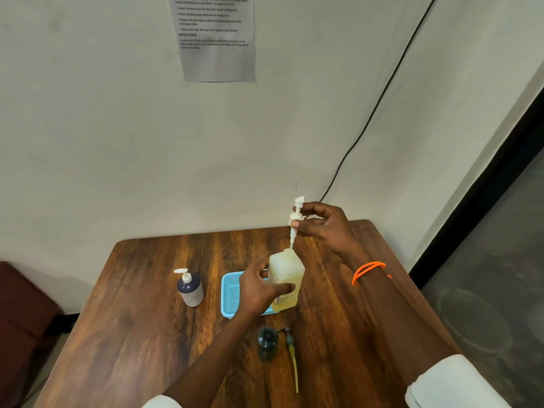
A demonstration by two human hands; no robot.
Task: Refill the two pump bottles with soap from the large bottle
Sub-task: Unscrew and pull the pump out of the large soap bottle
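Note:
The large translucent bottle (287,276) of yellow soap stands upright on the wooden table (147,304), gripped around its side by my left hand (259,288). My right hand (322,223) pinches a white pump head (295,219) held above the bottle, its dip tube reaching down into the bottle's open neck. A dark blue pump bottle (190,288) with a white pump stands to the left. A small dark bottle (267,343) stands uncapped near me, and its dark pump with a yellowish tube (292,356) lies beside it on the table.
A light blue mesh tray (231,294) lies behind my left hand. The table backs against a wall with a printed sheet (216,39) and a black cable (379,98). A dark red seat (20,313) stands at the left.

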